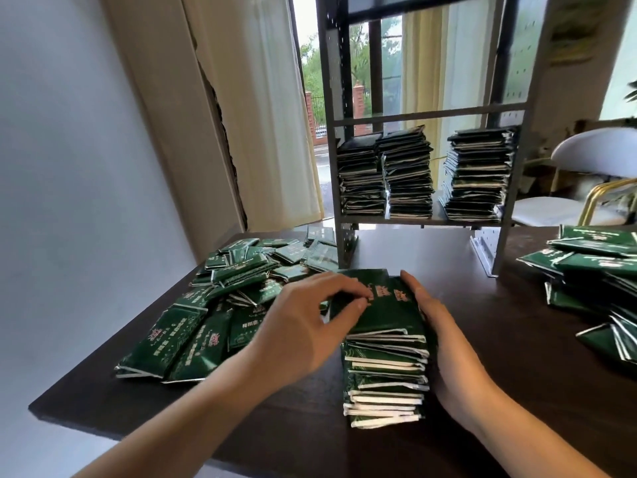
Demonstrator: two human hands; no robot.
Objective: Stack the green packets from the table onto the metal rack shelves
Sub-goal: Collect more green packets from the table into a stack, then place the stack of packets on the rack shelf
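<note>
A tall stack of green packets (384,343) stands on the dark worktop (499,357), a little in from its near edge, with bare wood in front of it and open surface behind it up to the feet of the metal rack (427,115). The left hand (306,326) lies on the top packet, fingers bent and pressing the glossy foil at its left edge. The right hand (437,326) is flat and straight-fingered against the stack's right side, steadying it. The packets are thin, flat rectangles with pale crimped ends. A loose heap (220,305) sprawls to the left, reaching the worktop's left edge; another pile (596,281) sits at the far right. On the rack's lower shelf three columns of packets (413,174) nearly reach the bare shelf above
</note>
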